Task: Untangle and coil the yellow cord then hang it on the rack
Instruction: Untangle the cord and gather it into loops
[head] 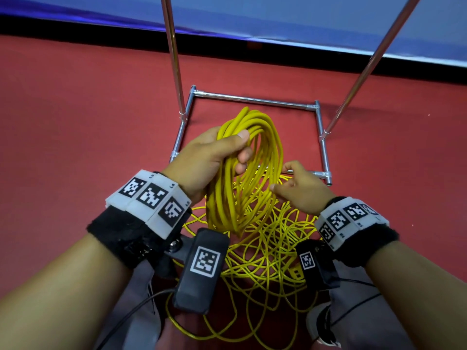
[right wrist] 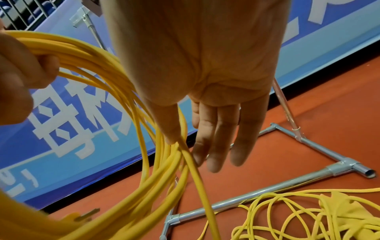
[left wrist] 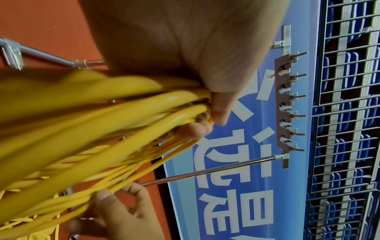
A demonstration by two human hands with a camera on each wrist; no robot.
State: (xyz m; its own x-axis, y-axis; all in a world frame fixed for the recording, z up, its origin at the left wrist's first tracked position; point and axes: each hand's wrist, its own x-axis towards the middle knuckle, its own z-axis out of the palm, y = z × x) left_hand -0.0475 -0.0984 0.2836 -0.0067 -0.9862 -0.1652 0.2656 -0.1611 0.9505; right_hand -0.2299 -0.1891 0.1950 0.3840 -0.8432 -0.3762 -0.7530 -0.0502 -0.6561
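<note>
Now, step: coiling, midway; much yellow cord (head: 249,170) lies tangled on the red floor (head: 75,122) inside the rack (head: 254,98) base.
Left hand (head: 207,157): clenched round the gathered loops.
Right hand (head: 299,188): thumb and forefinger appear to pinch one strand; other fingers straight.
Next: feed another loop across without snagging.
Left wrist view only: hook strip (left wrist: 287,102) atop the rack.

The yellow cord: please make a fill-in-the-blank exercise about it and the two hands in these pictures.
1. The coiled loops of the yellow cord are gripped by the ____ hand.
2. The right hand pinches a single ____ of the cord.
3. The loose tangle lies on the ____ floor.
4. The metal rack base is ____ in colour.

Missing words: left; strand; red; silver
</note>
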